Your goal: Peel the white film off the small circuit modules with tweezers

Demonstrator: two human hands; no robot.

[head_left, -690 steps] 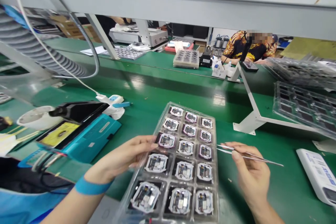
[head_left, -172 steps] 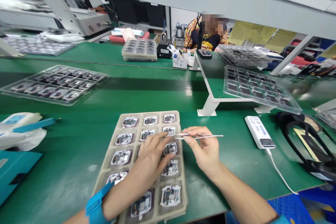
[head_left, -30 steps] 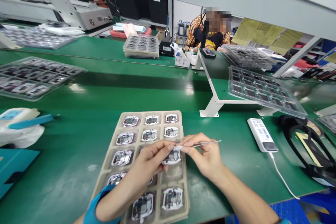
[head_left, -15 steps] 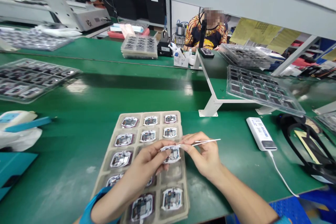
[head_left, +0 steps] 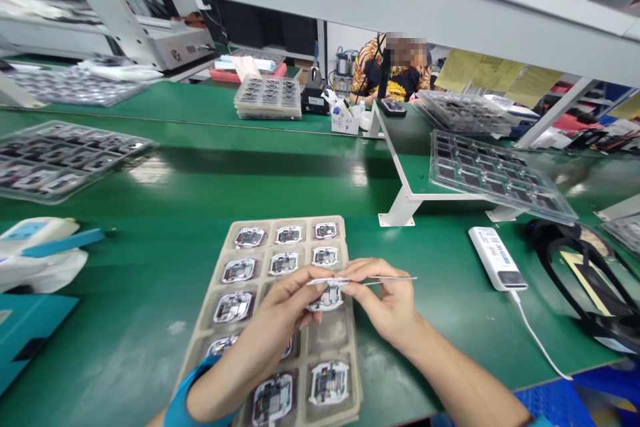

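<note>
My left hand (head_left: pixel 285 307) is closed on a white-rimmed smartwatch case (head_left: pixel 327 299) with its circuit board showing, thumb on top and fingers underneath. From the right, my right hand (head_left: pixel 387 300) pinches slim tweezers (head_left: pixel 400 278) low down, their joined end pointing right. The tips reach the upper edge of the case; fingers hide the exact contact. Both hands are above a beige compartment tray (head_left: pixel 354 347), where several similar cases sit in pockets, such as one case (head_left: pixel 329 383) at the near right. My left forearm covers part of the tray.
A white device with a cable (head_left: pixel 495 257) lies to the right, beside a black ring-shaped object (head_left: pixel 555 280). A raised stand (head_left: pixel 400 207) carries a clear tray of dark parts (head_left: pixel 500 173). Another loaded tray (head_left: pixel 60 160) lies left. A person (head_left: pixel 390 73) sits across the bench.
The tweezers have tilted from angled upward to nearly level, and my right fingers have shifted slightly over the case's upper edge. My left hand still holds the case; the view has shifted slightly.
</note>
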